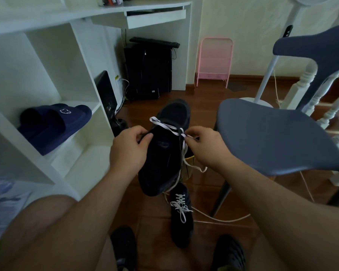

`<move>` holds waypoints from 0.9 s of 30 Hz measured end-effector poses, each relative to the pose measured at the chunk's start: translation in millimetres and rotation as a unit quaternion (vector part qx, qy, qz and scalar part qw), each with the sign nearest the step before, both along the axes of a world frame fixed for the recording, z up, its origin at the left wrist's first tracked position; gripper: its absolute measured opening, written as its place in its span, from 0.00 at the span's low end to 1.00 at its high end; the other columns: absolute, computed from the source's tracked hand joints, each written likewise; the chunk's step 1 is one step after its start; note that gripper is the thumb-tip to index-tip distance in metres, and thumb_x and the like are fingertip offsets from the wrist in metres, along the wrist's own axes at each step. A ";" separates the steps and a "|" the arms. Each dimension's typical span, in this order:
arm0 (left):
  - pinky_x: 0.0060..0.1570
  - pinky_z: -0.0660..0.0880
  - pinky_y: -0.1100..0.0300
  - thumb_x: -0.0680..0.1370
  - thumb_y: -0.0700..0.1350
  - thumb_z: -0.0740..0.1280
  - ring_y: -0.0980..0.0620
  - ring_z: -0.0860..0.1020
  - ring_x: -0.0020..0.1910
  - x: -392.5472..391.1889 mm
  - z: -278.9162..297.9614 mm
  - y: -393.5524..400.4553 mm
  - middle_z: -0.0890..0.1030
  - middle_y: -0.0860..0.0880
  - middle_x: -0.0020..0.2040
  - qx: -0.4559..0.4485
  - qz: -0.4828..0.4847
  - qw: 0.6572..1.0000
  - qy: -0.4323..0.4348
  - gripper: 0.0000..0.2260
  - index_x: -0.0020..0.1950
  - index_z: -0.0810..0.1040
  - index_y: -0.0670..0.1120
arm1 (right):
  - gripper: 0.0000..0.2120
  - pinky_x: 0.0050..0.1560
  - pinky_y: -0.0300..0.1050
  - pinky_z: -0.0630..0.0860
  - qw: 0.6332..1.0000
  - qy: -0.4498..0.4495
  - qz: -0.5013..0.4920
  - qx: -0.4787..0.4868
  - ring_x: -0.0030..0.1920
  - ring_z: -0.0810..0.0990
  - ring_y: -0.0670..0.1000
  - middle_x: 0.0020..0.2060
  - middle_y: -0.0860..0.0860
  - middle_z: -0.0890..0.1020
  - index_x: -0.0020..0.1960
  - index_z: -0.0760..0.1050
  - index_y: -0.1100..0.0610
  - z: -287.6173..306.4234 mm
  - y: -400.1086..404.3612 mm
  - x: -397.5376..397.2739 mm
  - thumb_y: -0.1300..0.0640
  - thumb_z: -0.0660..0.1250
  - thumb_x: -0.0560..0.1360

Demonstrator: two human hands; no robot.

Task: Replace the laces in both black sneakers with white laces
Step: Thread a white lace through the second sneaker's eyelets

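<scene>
Holding sneaker [162, 153] in air above floor [204, 98], toe pointing away. Left hand [128, 151] grips its left side, fingers curled at collar. Right hand [205, 147] pinches white lace [169, 129] at right eyelets, seemingly between thumb and forefinger; lace crosses tongue, loose end hanging. Second sneaker [181, 218], laced white, lies on floor below.

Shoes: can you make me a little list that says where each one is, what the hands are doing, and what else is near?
held sneaker: lifted, partly laced with white lace
floor sneaker: on the floor, fully laced white, tied
left hand: grips the held sneaker
right hand: pinches the white lace
nearby: grey chair, blue slippers on white shelf
</scene>
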State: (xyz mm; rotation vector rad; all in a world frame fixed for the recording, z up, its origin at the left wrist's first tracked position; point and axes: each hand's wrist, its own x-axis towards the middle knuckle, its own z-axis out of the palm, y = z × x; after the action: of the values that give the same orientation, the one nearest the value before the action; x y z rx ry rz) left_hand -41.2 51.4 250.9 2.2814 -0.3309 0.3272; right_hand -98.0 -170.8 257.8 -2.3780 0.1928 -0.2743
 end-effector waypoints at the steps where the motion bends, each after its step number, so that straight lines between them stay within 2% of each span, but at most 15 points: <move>1: 0.41 0.74 0.55 0.83 0.54 0.68 0.56 0.78 0.43 -1.6 0.7 -1.1 0.81 0.58 0.41 0.000 -0.006 1.000 -0.002 0.06 0.49 0.82 0.55 | 0.09 0.51 0.45 0.79 1.000 -0.007 -0.005 0.006 0.51 0.81 0.47 0.50 0.46 0.85 0.57 0.83 0.50 -1.2 0.1 0.3 0.50 0.66 0.83; 4: 0.42 0.72 0.56 0.82 0.54 0.68 0.56 0.78 0.44 -3.5 1.9 -2.3 0.80 0.58 0.42 0.002 -0.010 1.000 -0.007 0.05 0.50 0.83 0.56 | 0.08 0.42 0.44 0.77 1.000 -0.013 0.003 0.018 0.42 0.81 0.47 0.42 0.47 0.84 0.49 0.82 0.52 0.9 -1.6 -0.7 0.51 0.67 0.82; 5: 0.43 0.72 0.56 0.82 0.54 0.69 0.55 0.79 0.45 -2.5 1.8 -1.3 0.81 0.58 0.43 -0.003 -0.003 1.000 -0.003 0.05 0.52 0.83 0.55 | 0.08 0.38 0.45 0.75 1.000 0.006 0.007 -0.004 0.40 0.80 0.48 0.39 0.48 0.83 0.46 0.81 0.52 3.0 -5.3 -1.2 0.52 0.66 0.82; 6: 0.45 0.74 0.56 0.82 0.54 0.69 0.54 0.79 0.47 -0.8 1.8 0.0 0.81 0.58 0.45 -0.009 0.007 1.000 0.001 0.06 0.53 0.84 0.55 | 0.10 0.36 0.45 0.73 0.998 0.038 0.010 -0.048 0.37 0.78 0.50 0.37 0.49 0.81 0.42 0.79 0.52 5.2 -11.6 -1.4 0.53 0.67 0.81; 8: 0.51 0.76 0.54 0.83 0.55 0.68 0.52 0.80 0.52 2.5 2.4 2.4 0.83 0.56 0.51 -0.010 0.023 1.000 0.003 0.09 0.59 0.84 0.57 | 0.13 0.34 0.46 0.71 0.977 0.162 0.017 -0.141 0.34 0.75 0.52 0.35 0.53 0.79 0.37 0.76 0.53 7.2 -29.0 -1.6 0.53 0.67 0.81; 10: 0.52 0.76 0.53 0.83 0.56 0.66 0.52 0.78 0.53 3.2 2.8 2.1 0.80 0.54 0.55 0.024 0.029 0.999 0.005 0.10 0.62 0.83 0.60 | 0.12 0.37 0.48 0.74 0.945 0.279 0.030 -0.168 0.34 0.75 0.53 0.38 0.58 0.82 0.43 0.82 0.57 6.4 -41.2 -5.5 0.52 0.68 0.82; 11: 0.51 0.74 0.53 0.84 0.56 0.65 0.52 0.75 0.52 1.6 3.5 0.4 0.77 0.54 0.54 0.041 0.030 0.999 0.012 0.10 0.62 0.83 0.60 | 0.14 0.38 0.49 0.74 0.938 0.300 0.034 -0.170 0.35 0.76 0.53 0.40 0.58 0.82 0.47 0.83 0.59 7.7 -43.8 -7.3 0.49 0.69 0.81; 13: 0.50 0.71 0.54 0.84 0.55 0.64 0.52 0.72 0.50 0.4 3.2 -3.0 0.74 0.53 0.54 0.045 0.034 0.998 0.030 0.10 0.62 0.83 0.58 | 0.18 0.40 0.49 0.74 0.947 0.272 0.036 -0.166 0.38 0.76 0.53 0.40 0.56 0.80 0.49 0.80 0.60 16.8 -42.2 -7.7 0.44 0.67 0.82; 16: 0.50 0.71 0.54 0.85 0.53 0.64 0.51 0.76 0.52 0.8 4.2 -6.0 0.78 0.54 0.55 0.034 0.041 0.998 0.030 0.10 0.62 0.82 0.55 | 0.15 0.39 0.49 0.70 0.981 0.154 0.056 -0.108 0.41 0.75 0.55 0.41 0.55 0.77 0.48 0.74 0.60 33.8 -23.2 -9.2 0.51 0.59 0.86; 18: 0.53 0.75 0.53 0.85 0.52 0.64 0.52 0.78 0.53 1.8 5.8 -7.4 0.80 0.57 0.53 -0.003 0.049 0.997 0.061 0.10 0.62 0.82 0.54 | 0.13 0.42 0.52 0.73 0.987 0.107 0.075 -0.093 0.44 0.77 0.57 0.45 0.56 0.79 0.57 0.75 0.61 38.9 -12.7 -11.0 0.54 0.56 0.87; 20: 0.57 0.80 0.49 0.83 0.52 0.66 0.50 0.82 0.54 2.7 6.2 -8.8 0.84 0.56 0.52 -0.086 0.039 0.989 0.114 0.09 0.59 0.84 0.54 | 0.12 0.44 0.50 0.75 0.989 0.085 0.095 -0.079 0.46 0.78 0.57 0.48 0.54 0.80 0.64 0.74 0.58 44.1 -5.1 -17.3 0.55 0.55 0.87; 22: 0.57 0.82 0.45 0.83 0.49 0.67 0.47 0.84 0.53 1.9 8.3 -11.4 0.87 0.51 0.50 -0.181 0.030 0.963 0.197 0.08 0.56 0.86 0.53 | 0.12 0.38 0.43 0.72 0.989 0.052 0.100 -0.091 0.44 0.78 0.53 0.46 0.52 0.80 0.67 0.72 0.55 53.2 -0.5 -24.0 0.56 0.55 0.87; 24: 0.53 0.83 0.46 0.83 0.45 0.67 0.42 0.86 0.52 1.3 10.6 -16.1 0.88 0.46 0.50 -0.263 0.030 0.921 0.285 0.09 0.54 0.87 0.51 | 0.11 0.35 0.41 0.73 0.990 0.027 0.110 -0.083 0.41 0.80 0.49 0.45 0.49 0.83 0.69 0.69 0.51 63.1 4.4 -29.4 0.56 0.57 0.87; 27: 0.39 0.83 0.53 0.85 0.39 0.63 0.42 0.86 0.47 -1.6 15.2 -22.2 0.88 0.43 0.49 -0.320 0.009 0.878 0.357 0.13 0.55 0.86 0.50 | 0.03 0.36 0.39 0.72 0.992 -0.010 0.115 -0.047 0.38 0.79 0.41 0.42 0.45 0.85 0.56 0.72 0.51 71.4 12.2 -33.9 0.55 0.60 0.86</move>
State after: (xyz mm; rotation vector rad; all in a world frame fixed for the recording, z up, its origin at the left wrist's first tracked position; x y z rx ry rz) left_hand -42.7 29.2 266.0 1.5951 0.1707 -0.3644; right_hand -131.9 -158.5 329.3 -2.4621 -0.1051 -0.2003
